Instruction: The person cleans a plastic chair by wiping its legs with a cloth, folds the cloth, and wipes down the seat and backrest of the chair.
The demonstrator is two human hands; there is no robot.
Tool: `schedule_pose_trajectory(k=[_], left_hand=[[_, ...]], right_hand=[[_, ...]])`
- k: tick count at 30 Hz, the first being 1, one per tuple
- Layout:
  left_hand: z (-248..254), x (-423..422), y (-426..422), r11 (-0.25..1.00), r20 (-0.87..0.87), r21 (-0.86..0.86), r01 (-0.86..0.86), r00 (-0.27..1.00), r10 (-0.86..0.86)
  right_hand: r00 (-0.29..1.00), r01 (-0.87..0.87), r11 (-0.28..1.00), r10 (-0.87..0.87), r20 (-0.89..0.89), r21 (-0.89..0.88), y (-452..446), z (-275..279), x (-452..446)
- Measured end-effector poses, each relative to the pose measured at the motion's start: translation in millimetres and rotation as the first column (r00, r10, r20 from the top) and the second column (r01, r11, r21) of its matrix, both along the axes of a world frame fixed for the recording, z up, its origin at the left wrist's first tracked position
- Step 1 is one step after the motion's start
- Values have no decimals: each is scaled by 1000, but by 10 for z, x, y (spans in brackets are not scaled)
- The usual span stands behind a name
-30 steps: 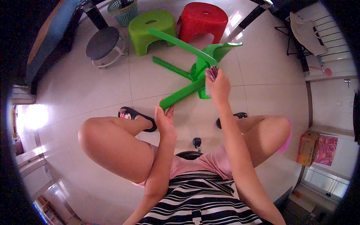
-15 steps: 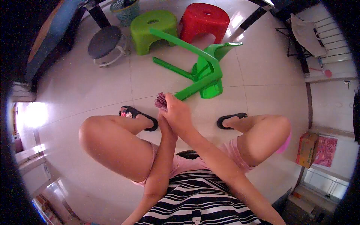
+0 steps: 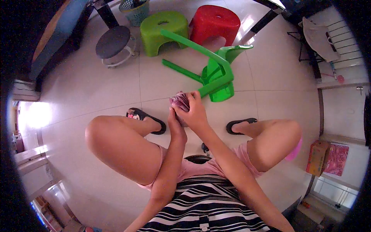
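A crumpled purple cloth (image 3: pixel 179 102) is bunched between my two hands in front of my lap. My right hand (image 3: pixel 196 114) grips its right side, with bent fingers over the top edge. Below and to the left, my left hand (image 3: pixel 177 124) supports the bundle, its thumb against the cloth and most of its fingers hidden. Just beyond them, a green plastic chair (image 3: pixel 223 79) lies tipped over on the floor; one of its legs runs behind my right fingertips. Whether those fingertips touch the leg, I cannot tell.
Behind the chair stand a light-green stool (image 3: pixel 164 29), a red stool (image 3: pixel 215 23) and a round grey-topped stool (image 3: pixel 113 41). A teal basket (image 3: pixel 134 13) is at the back. At right are a cardboard box (image 3: pixel 319 157) and a folding chair (image 3: pixel 317 38). My sandalled feet flank my hands.
My right fingers have lifted and spread around the cloth, which now looks wider and more opened at the top. Both hands sit slightly further right in view, and the whole view has shifted a little.
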State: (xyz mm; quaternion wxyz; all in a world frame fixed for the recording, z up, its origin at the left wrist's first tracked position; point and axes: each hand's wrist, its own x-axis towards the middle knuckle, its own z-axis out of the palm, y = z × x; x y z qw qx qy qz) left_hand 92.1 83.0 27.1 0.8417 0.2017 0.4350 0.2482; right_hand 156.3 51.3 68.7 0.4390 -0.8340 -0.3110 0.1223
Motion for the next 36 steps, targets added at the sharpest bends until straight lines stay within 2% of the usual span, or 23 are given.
schedule_pose_trajectory(k=[3, 6, 9, 11, 13, 16, 19, 22, 25, 27, 28, 30, 32, 34, 35, 36], left_hand=[[-80, -18, 3, 997, -13, 62, 46, 999, -45], [-93, -42, -80, 997, -118, -49, 61, 991, -66], [-133, -79, -263, 999, -106, -10, 49, 993, -49], [-138, -61, -376, 993, -70, -68, 96, 992, -101], [-227, -60, -467, 984, -8, -96, 149, 989, -150], [-227, -50, -536, 953, -130, -108, 283, 946, -296], [-163, -6, -526, 942, -99, -126, 312, 941, -325], [-283, -34, -523, 950, 51, -12, 313, 949, -312], [-365, -69, -516, 946, 49, 29, 324, 944, -325], [-683, -91, -537, 881, -184, 240, 408, 910, -371], [-944, -112, -563, 825, -301, 330, 459, 880, -368], [-1684, -233, -713, 482, -702, 502, 719, 664, -259], [-2230, -279, -819, 437, -874, 258, 862, 401, -274], [-2955, -326, -896, 372, -919, 65, 926, 201, -340], [-3380, -385, -943, 322, -903, 6, 947, 143, -405], [-3372, -401, -943, 318, -893, -19, 948, 127, -432]], right_hand=[[1000, 12, 999, -13, 27, 51, -11, 55, -7], [989, -12, 1000, 12, -147, -2, -127, 23, 31], [986, -37, 999, 34, -165, -14, -316, 85, 73], [980, -28, 999, 18, -196, -44, -460, 73, 87], [983, -28, 994, 9, -186, -101, -571, 68, 115], [991, -41, 966, 7, -133, -256, -744, 73, 128], [985, -21, 992, -1, -170, -125, -819, 183, 83], [993, -45, 987, 27, -113, -154, -909, 101, 82], [996, -78, 980, 69, -55, -185, -947, 69, 61], [997, -49, 985, 38, -66, -163, -932, 127, 36], [997, -34, 988, 23, -73, -153, -923, 157, 13], [995, -86, 983, 75, -69, -163, -941, 156, 35], [987, -149, 971, 136, -80, -189, -964, 197, 86], [972, -225, 947, 202, -121, -229, -960, 238, 149], [960, -272, 926, 243, -136, -262, -962, 226, 201], [948, -314, 903, 281, -151, -294, -954, 216, 257]])
